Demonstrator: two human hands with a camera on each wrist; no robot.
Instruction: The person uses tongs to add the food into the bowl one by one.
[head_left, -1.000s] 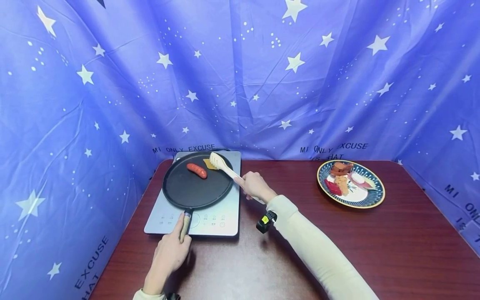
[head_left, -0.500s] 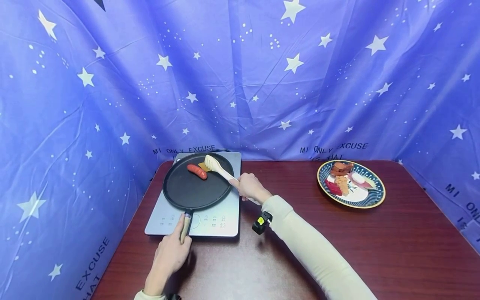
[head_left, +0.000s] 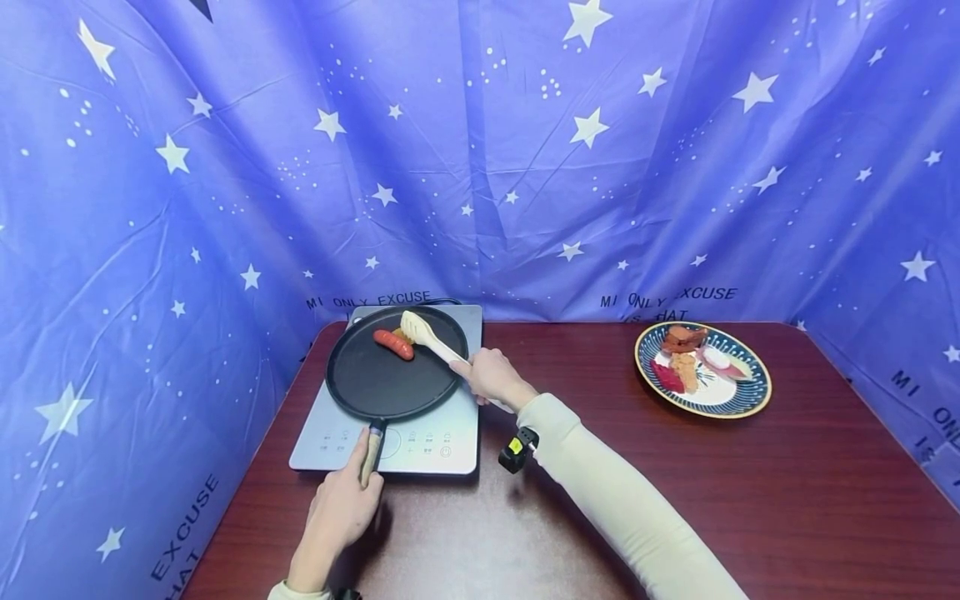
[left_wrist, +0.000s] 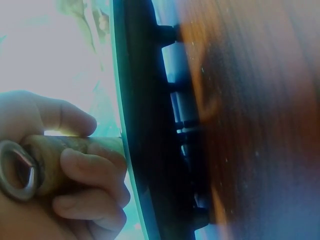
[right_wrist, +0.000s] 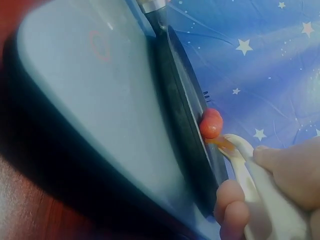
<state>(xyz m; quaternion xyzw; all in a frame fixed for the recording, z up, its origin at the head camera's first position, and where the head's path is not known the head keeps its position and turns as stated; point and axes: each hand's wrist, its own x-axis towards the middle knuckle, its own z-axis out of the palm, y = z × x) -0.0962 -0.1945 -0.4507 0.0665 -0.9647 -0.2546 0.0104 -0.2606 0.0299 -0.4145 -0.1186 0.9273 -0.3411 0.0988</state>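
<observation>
A round black frying pan (head_left: 382, 383) sits on a silver induction cooker (head_left: 311, 446). My left hand (head_left: 341, 504) grips its wooden handle (head_left: 370, 458); in the left wrist view the fingers wrap round the handle (left_wrist: 52, 160), which ends in a metal ring. My right hand (head_left: 495, 377) holds a cream slotted spatula (head_left: 431, 340), its head over the pan. A scored red sausage (head_left: 393, 344) lies in the pan's upper part. Beside it, a small yellow-brown piece (head_left: 401, 332) is mostly hidden by the spatula head. The right wrist view shows the spatula (right_wrist: 245, 165) close to the sausage (right_wrist: 211, 123).
A blue-patterned plate (head_left: 723, 410) with several pieces of food stands on the right of the dark red wooden table (head_left: 600, 475). A purple-blue starry curtain (head_left: 480, 167) hangs behind and at both sides. A black cable (head_left: 448, 302) lies behind the cooker.
The spatula has moved left across the pan with my right hand. The yellow-brown piece has shifted left against the sausage. My left hand stays on the handle.
</observation>
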